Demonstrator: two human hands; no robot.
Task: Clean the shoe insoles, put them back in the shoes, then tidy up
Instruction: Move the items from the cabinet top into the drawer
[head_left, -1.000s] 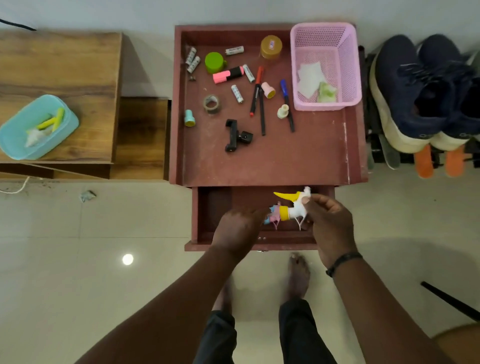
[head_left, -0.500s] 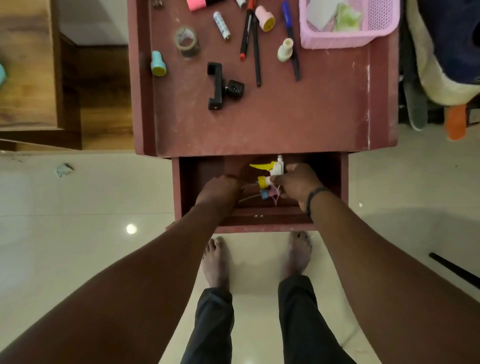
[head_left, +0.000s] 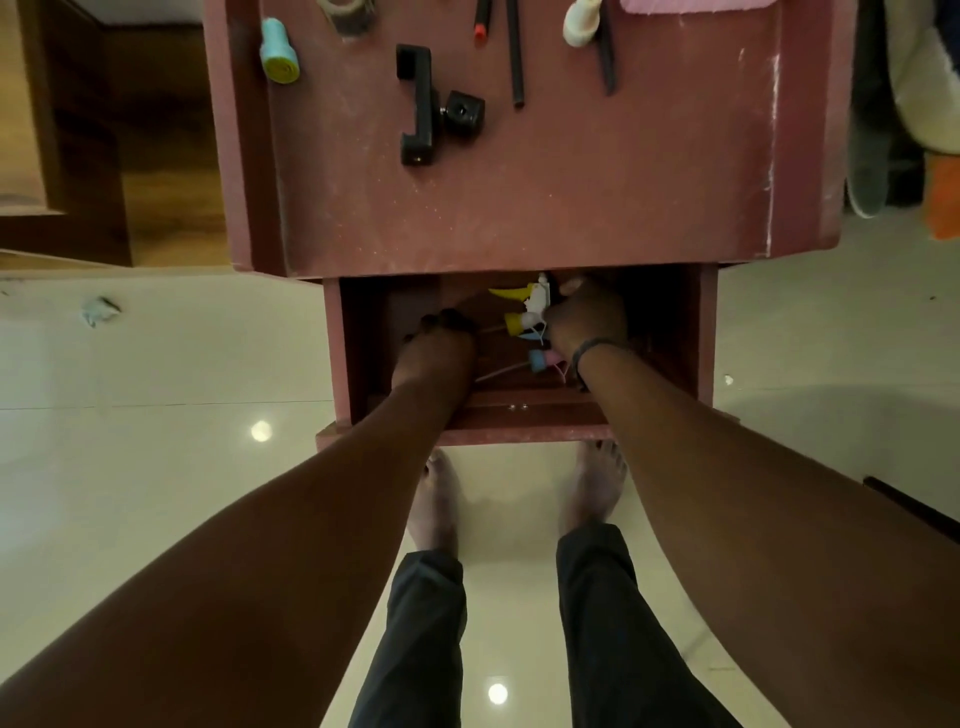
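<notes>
Step in hand: tidying up. Both hands work inside the open drawer (head_left: 519, 410) under the desk (head_left: 519, 208). The right hand (head_left: 587, 317) grips a spray-trigger head (head_left: 524, 299). Whether the left hand (head_left: 441, 338) holds anything cannot be told. Next: release and close the drawer. Only a shoe's edge (head_left: 924, 78) shows at right.

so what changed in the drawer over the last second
The right hand carried the yellow-and-white spray head deeper into the open drawer, toward its back. It still grips it. The left hand reached further in too. What it holds is hidden. The camera leaned closer. The black phone clamp and the other desk items stayed put.
</notes>
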